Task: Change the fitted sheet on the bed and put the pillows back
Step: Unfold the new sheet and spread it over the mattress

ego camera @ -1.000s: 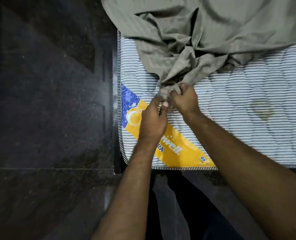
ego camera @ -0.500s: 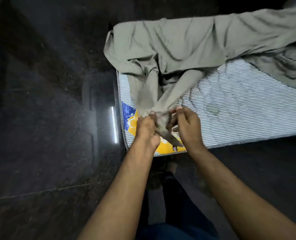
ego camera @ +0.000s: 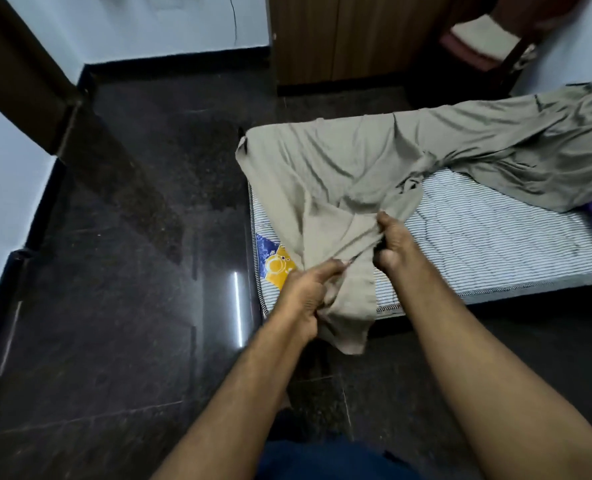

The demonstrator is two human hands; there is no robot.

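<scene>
At centre frame I am gripping a corner of the olive fitted sheet (ego camera: 350, 174) with my left hand (ego camera: 305, 299) and right hand (ego camera: 393, 242); the striped mattress (ego camera: 488, 244) is lying mostly bare; fitting seems barely begun; no pillows are showing.

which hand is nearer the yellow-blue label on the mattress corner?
Left. The left hand grips the sheet right beside the label, at its near edge. The right hand holds the sheet farther off, on the label's far side across a fold of fabric.
</scene>
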